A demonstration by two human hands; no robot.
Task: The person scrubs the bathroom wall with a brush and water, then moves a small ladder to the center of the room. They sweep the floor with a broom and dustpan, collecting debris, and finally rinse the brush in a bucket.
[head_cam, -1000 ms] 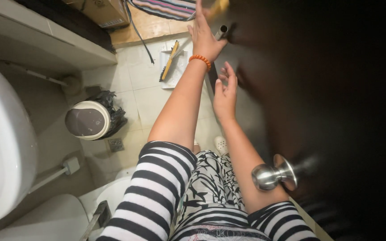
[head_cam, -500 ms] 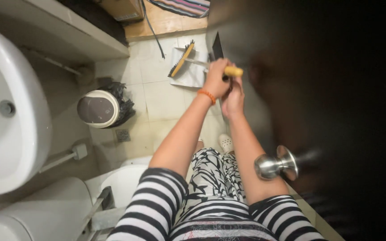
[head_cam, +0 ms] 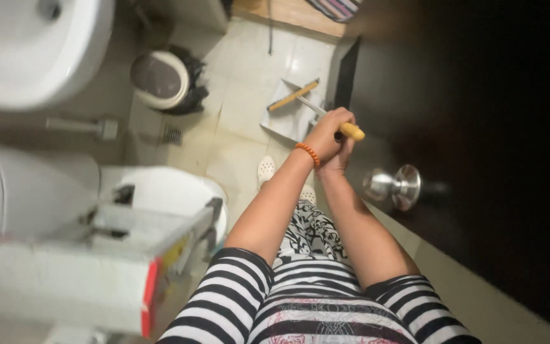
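Room: a narrow bathroom seen from above; the tiled floor [head_cam: 243, 121] is the only free strip, running between the fixtures on the left and the dark door [head_cam: 479, 127] on the right.
Left edge: the washbasin [head_cam: 39, 57] at the top, the toilet [head_cam: 160, 197] lower down, a white box with red ends [head_cam: 65, 293] lying over it.
Right edge: the door stands close to the arms, its round metal knob [head_cam: 393, 186] just beside the right forearm.
Far end: a round waste bin [head_cam: 160, 79] near the wall, a dustpan [head_cam: 294, 111] on the floor with a hand brush [head_cam: 294, 95] lying across it.
Broom handle [head_cam: 335, 124]: thin, with a yellow end, slanting from the hands down toward the dustpan.
Left hand [head_cam: 326, 130]: fingers closed around the handle, an orange bead bracelet [head_cam: 309, 154] at the wrist.
Right hand [head_cam: 342, 153]: pressed under the left hand; most of it is hidden, so I cannot tell its grip.
Arms: both stretched forward and meeting in front of the body, elbows almost straight.
Feet: white shoes [head_cam: 267, 171] on the floor under the arms.
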